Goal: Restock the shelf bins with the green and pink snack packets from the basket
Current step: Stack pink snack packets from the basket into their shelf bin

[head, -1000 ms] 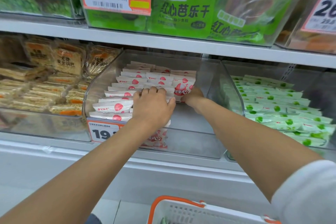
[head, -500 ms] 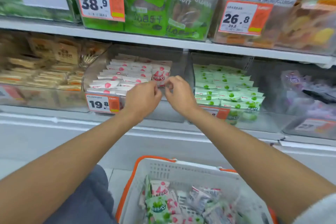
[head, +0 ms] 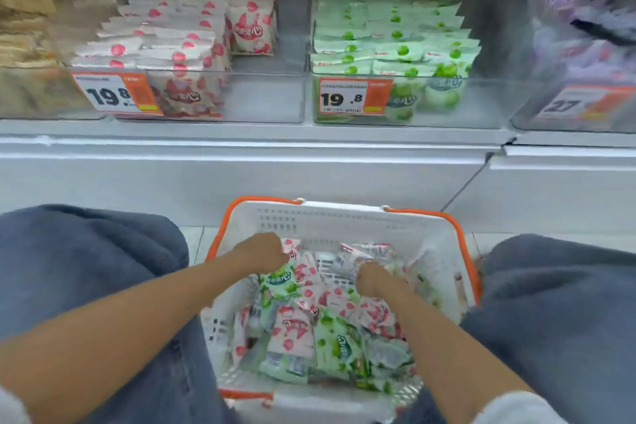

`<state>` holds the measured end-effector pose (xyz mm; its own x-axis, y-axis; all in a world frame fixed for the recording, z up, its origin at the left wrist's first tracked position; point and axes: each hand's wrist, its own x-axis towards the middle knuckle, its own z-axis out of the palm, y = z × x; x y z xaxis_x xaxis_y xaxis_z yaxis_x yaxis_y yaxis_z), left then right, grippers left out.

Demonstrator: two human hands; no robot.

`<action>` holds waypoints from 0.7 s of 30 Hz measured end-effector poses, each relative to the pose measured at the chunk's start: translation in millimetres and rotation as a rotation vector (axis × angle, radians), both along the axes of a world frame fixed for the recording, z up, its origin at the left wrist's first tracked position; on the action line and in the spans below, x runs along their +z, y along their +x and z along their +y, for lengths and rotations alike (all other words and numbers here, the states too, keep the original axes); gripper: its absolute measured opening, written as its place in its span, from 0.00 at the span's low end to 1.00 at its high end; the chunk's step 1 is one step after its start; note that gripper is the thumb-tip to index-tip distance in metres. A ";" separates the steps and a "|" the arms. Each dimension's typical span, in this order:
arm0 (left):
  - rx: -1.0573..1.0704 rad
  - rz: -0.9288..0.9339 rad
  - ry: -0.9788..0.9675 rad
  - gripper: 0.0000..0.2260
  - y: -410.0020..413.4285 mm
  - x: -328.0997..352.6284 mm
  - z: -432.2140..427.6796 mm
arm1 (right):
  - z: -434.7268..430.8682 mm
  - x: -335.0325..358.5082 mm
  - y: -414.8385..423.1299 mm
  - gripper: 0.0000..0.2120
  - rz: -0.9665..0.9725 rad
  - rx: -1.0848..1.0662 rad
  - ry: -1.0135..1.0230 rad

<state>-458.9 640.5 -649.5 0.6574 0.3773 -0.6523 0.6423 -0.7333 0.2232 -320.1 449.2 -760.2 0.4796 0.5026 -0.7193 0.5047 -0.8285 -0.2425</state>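
A white basket [head: 344, 217] with orange handles sits on the floor between my knees. It holds mixed pink packets [head: 292, 330] and green packets [head: 334, 344]. My left hand [head: 261, 251] is down in the basket's far left part, fingers curled against a pink packet. My right hand [head: 375, 280] is pressed into the pile at the middle right, its fingers hidden among the packets. On the shelf above, a clear bin holds rows of pink packets [head: 172, 45], with bare floor at its right. The bin next to it holds green packets [head: 395, 45].
A bin of tan snacks [head: 24, 27] is at the far left and a bin of purple packets [head: 585, 27] at the far right. Orange price tags [head: 354, 96] hang on the bin fronts. My grey-trousered knees [head: 86, 268] flank the basket below the white shelf base [head: 241, 165].
Both hands have left the pink bin and dropped into the basket. The view has tilted down, so the upper shelf is out of sight.
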 end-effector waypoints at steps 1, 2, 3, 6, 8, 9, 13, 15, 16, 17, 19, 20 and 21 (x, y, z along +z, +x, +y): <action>-0.023 0.015 -0.005 0.18 0.4 -5.5 -4.9 | -2.5 -10.0 -1.7 0.13 0.040 -0.009 -0.027; -0.033 0.025 -0.005 0.18 1.0 -9.6 -8.6 | -4.3 -20.1 -3.9 0.13 0.073 -0.001 -0.045; -0.029 0.039 -0.009 0.19 1.6 -14.4 -11.0 | -3.5 -29.9 -6.2 0.12 0.106 0.009 -0.068; -0.026 0.055 -0.026 0.17 3.1 -23.2 -14.9 | 3.3 -53.2 -17.6 0.09 0.177 0.124 -0.130; -0.036 0.039 -0.033 0.17 2.4 -30.0 -12.3 | 8.6 -62.0 -22.9 0.16 0.194 0.148 -0.136; -0.037 0.029 -0.037 0.17 1.7 -33.6 -10.3 | 10.1 -63.7 -23.4 0.19 0.183 0.155 -0.134; -0.027 0.019 -0.055 0.09 -0.8 -41.5 -5.8 | 14.9 -63.3 -12.9 0.15 0.165 0.199 -0.092; -0.016 0.008 -0.055 0.07 -1.2 -40.8 -4.5 | 15.1 -58.2 -4.3 0.17 0.157 0.145 -0.012; -0.013 0.003 -0.050 0.07 -0.9 -39.9 -4.0 | 15.0 -53.6 -0.7 0.16 0.131 0.137 0.012; -0.011 -0.006 -0.045 0.08 -0.7 -39.1 -3.4 | 15.1 -47.2 1.7 0.14 0.091 0.151 0.024; -0.006 -0.032 -0.039 0.10 0.5 -34.7 -3.5 | 13.6 -34.3 3.1 0.07 -0.003 0.211 0.025; -0.009 -0.048 -0.041 0.10 1.3 -32.1 -3.8 | 13.1 -27.6 3.4 0.08 -0.051 0.251 0.019; -0.006 -0.072 -0.049 0.10 2.0 -31.2 -3.5 | 12.2 -21.0 2.8 0.12 -0.108 0.291 0.018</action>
